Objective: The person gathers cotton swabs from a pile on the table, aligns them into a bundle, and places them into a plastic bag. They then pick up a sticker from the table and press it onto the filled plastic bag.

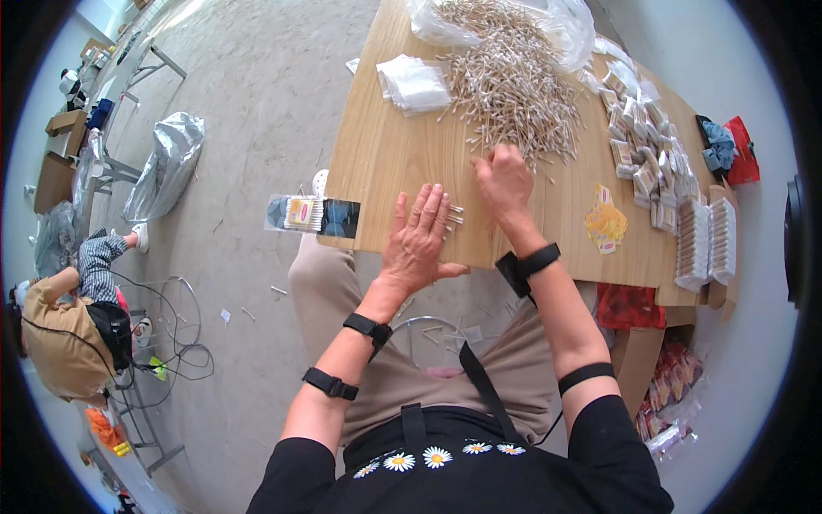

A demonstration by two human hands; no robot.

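Left hand point(417, 237) is flat on the table point(385, 163), fingers spread, covering a small bunch of cotton swabs point(454, 215) poking out beside it. Right hand point(503, 182) sits just past it, fingers curled loosely at the edge of the big swab pile point(512, 81). Behind that, a stack of small clear bags point(414, 84); packed swab bundles point(651, 154) line the right side.

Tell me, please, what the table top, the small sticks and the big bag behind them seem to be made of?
Table top: looks like pale wood or wood veneer, matt, with visible grain lines.
Small sticks: thin light stems with whitish ends, probably cotton swabs; stem material unclear.
Big bag: clear thin plastic, glossy and crinkled.
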